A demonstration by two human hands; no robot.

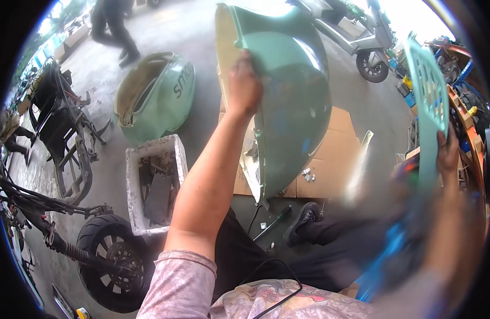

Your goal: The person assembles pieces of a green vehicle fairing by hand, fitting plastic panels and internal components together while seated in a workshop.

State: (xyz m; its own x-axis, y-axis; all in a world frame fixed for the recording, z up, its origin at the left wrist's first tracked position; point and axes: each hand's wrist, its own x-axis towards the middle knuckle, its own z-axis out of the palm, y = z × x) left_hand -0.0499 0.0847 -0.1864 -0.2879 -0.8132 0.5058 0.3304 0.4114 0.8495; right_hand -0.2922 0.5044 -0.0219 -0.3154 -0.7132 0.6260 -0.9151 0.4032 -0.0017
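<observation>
A big, glossy green scooter body panel [295, 101] stands in front of me, its curved outer side to the right and its pale inner side to the left. My left hand [245, 85] is closed around its left edge, high up. Off to the right, my right hand [448, 151] grips the lower part of a light green slotted panel [430, 87], which is held upright. My right forearm is smeared by motion. Below the big panel lies a flattened cardboard sheet [332, 173] with small white pieces [308, 175] on it.
A second green shell [173, 103] and a white foam box [132, 170] of dark parts stand left. Nearer are a black wheel [117, 266] and a bare vehicle frame [69, 133]. A scooter [370, 61] stands behind; a person [114, 26] walks at the far left. Cluttered shelving [468, 133] lines the right.
</observation>
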